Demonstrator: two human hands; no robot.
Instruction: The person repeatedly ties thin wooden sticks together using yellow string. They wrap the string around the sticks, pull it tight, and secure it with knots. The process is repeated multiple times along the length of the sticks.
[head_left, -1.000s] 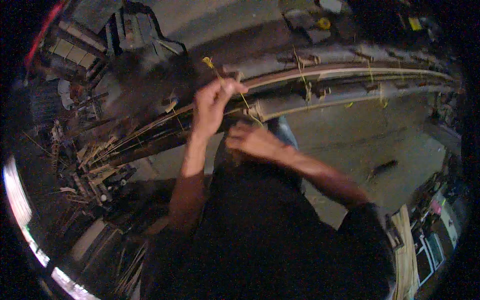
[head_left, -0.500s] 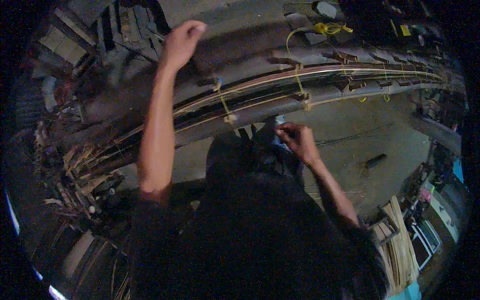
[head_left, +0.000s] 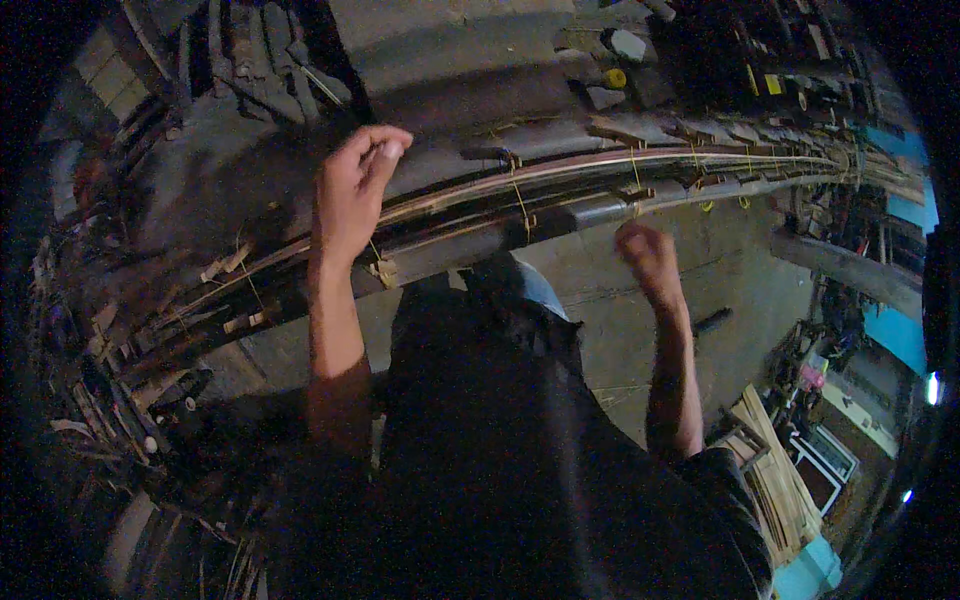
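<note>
My left hand [head_left: 357,190] is raised over the left part of a long bundle of thin wooden strips [head_left: 440,203]. Its fingers are bent, with the thumb close to the fingertips; whatever they may hold does not show. On the near side of the bundle my right hand [head_left: 650,262] is curled like a fist. Motion blurs it, and its inside is hidden. The strips lie in a curve between two long dark pipes or beams [head_left: 600,213]. Thin yellow ties [head_left: 521,200] cross the bundle, fixed at small wooden pegs [head_left: 638,195] on both sides.
A small yellow roll [head_left: 612,78] and a pale rounded object [head_left: 627,43] lie beyond the bundle. Scrap wood [head_left: 120,420] is piled at the left. Light boards [head_left: 770,460] and a framed pane [head_left: 822,470] lean at the lower right. A short dark rod [head_left: 712,321] is on the floor.
The view has shifted rightward along the bundle. My left hand has come lower and nearer the strips; my right hand has moved to the right. The loose yellow cord beyond the bundle no longer shows spread out.
</note>
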